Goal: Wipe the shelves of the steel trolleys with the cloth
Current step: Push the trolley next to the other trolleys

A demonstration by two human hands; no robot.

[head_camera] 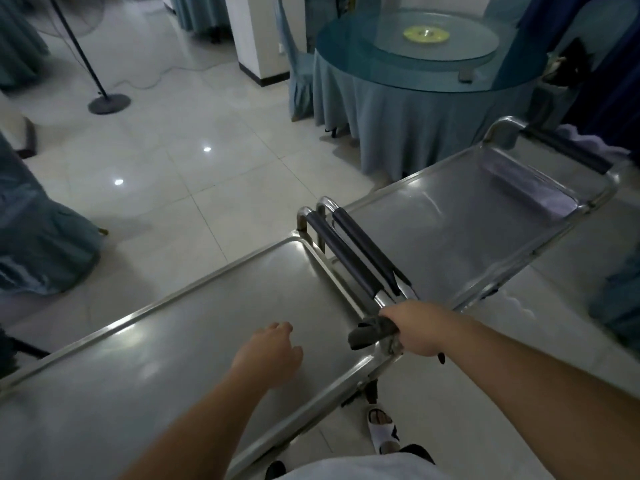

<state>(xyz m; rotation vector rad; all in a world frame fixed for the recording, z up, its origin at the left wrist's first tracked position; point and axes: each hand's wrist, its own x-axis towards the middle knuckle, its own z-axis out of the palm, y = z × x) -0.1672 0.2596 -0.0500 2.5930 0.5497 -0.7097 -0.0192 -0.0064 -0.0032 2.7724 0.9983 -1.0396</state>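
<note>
Two steel trolleys stand end to end. The near trolley's top shelf (173,348) fills the lower left; the far trolley's top shelf (460,230) runs to the upper right. Their dark padded handles (356,251) lie side by side between the shelves. My right hand (415,330) grips a dark grey cloth (372,332) wrapped over the near end of the near trolley's handle bar. My left hand (273,351) hovers over the near shelf, fingers loosely bent, holding nothing.
A round table (408,95) with a blue cloth and a glass turntable stands behind the far trolley. A fan stand (109,103) and a white pillar (256,36) rise from the tiled floor at the back. Draped chairs sit at left. My sandalled foot (381,427) is beside the near trolley.
</note>
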